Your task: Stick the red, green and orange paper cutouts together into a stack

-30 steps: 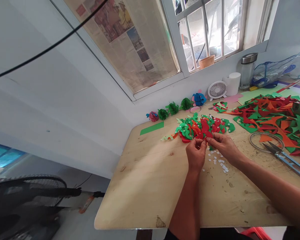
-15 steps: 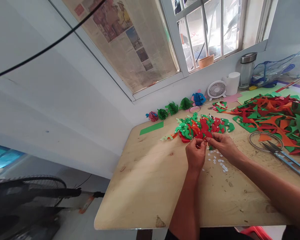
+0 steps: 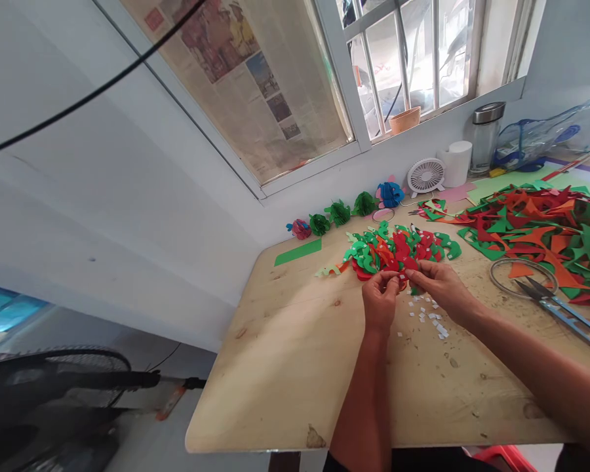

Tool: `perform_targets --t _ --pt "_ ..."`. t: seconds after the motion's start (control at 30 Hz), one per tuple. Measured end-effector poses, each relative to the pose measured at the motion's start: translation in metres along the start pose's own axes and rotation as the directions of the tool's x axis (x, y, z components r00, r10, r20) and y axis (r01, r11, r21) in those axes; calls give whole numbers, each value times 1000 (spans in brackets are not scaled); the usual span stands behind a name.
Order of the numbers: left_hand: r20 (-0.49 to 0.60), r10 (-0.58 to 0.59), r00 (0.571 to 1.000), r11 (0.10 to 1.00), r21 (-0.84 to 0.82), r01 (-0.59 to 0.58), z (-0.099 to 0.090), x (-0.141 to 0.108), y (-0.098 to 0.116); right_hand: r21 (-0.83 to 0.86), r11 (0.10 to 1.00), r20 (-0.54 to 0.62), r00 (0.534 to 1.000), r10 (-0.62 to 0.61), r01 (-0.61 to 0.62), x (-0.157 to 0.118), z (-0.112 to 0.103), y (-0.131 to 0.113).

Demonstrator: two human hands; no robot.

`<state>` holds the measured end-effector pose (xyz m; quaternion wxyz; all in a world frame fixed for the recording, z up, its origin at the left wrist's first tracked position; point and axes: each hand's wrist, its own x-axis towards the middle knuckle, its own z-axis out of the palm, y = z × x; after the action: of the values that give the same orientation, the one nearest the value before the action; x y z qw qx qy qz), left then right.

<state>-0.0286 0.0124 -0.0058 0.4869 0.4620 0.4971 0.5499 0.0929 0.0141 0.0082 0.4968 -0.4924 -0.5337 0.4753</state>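
Observation:
Both hands meet at the near side of a pile of paper cut-outs (image 3: 373,252) in green, red and orange, several bearing small white squares. My left hand (image 3: 381,298) is closed in a pinch on a small red paper cut-out (image 3: 402,280). Thumb and fingers of my right hand (image 3: 442,285) pinch the same piece from the right; its outline is partly hidden by the fingers. Small white paper squares (image 3: 435,321) lie scattered on the table just below my right hand.
Scissors (image 3: 565,314) and a roll of tape (image 3: 494,275) lie at the right, beside a heap of paper scraps (image 3: 541,229). Along the wall stand honeycomb paper figures (image 3: 339,213), a small white fan (image 3: 425,177) and a glass bottle (image 3: 486,141). A green strip (image 3: 297,252) lies back left.
My left hand has shifted slightly left, away from my right hand, and more of the red piece shows between them. My right hand has barely moved.

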Motion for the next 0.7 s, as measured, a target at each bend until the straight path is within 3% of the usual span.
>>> perform_targets --t 0.33,0.7 --pt "62 -130 990 976 -166 139 -4 5 -6 105 992 37 997 66 -69 1 -1 6" --pt "178 -196 964 916 -318 245 -9 5 -8 169 981 77 994 84 -96 0 -1 6"
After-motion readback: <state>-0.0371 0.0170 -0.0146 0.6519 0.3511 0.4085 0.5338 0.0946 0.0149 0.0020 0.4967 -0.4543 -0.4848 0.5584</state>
